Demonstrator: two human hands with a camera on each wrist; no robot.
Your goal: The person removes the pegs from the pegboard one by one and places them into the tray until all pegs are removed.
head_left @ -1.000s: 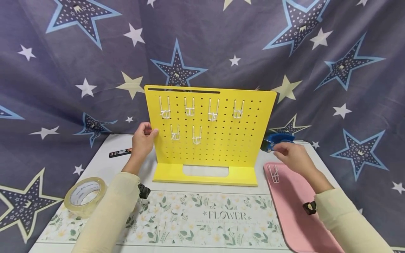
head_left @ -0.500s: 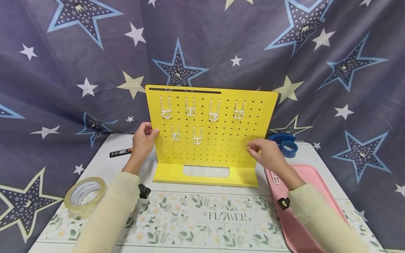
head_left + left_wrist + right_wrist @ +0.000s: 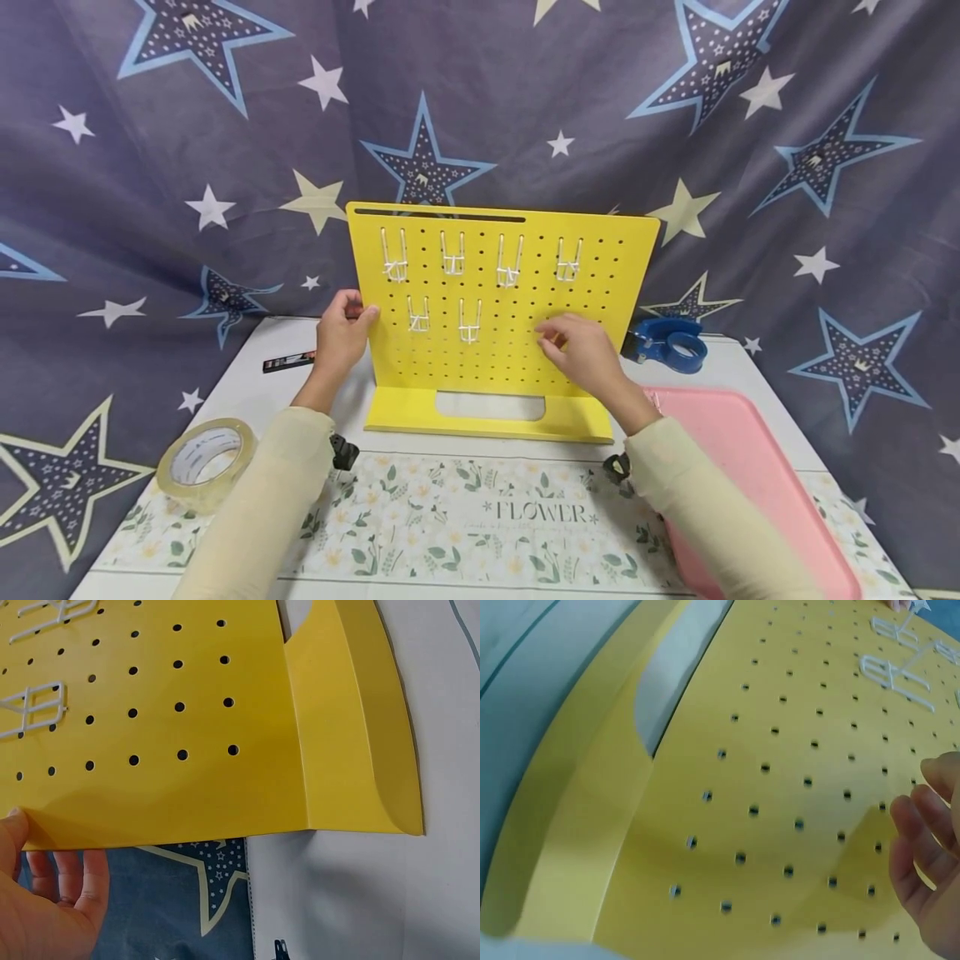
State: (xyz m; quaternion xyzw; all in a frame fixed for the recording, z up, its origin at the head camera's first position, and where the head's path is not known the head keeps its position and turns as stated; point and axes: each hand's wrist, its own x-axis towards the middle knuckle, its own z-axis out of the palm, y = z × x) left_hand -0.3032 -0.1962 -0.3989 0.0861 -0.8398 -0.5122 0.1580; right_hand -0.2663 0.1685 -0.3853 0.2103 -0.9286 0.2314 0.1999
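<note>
Six hooks (image 3: 469, 333) hung on the pegboard (image 3: 501, 354); the left hand's (image 3: 341, 337) fingers clamped its edge; the right hand's (image 3: 585, 354), apart, seemingly sought holes, calling next for alignment.

Backdrop: one fabric drape (image 3: 525, 100), dark grey-violet, softly creased, filling the top of the head view and continuing down both sides; printed with plain white and cream stars and large pale-blue-outlined patterned stars, including one at upper left (image 3: 197, 42). Furniture: one white table (image 3: 262, 396), lower half, with a floral printed band (image 3: 420, 542) across the foreground, lettered "FLOWER". Lighting: diffuse, shadows soft-edged.
</note>
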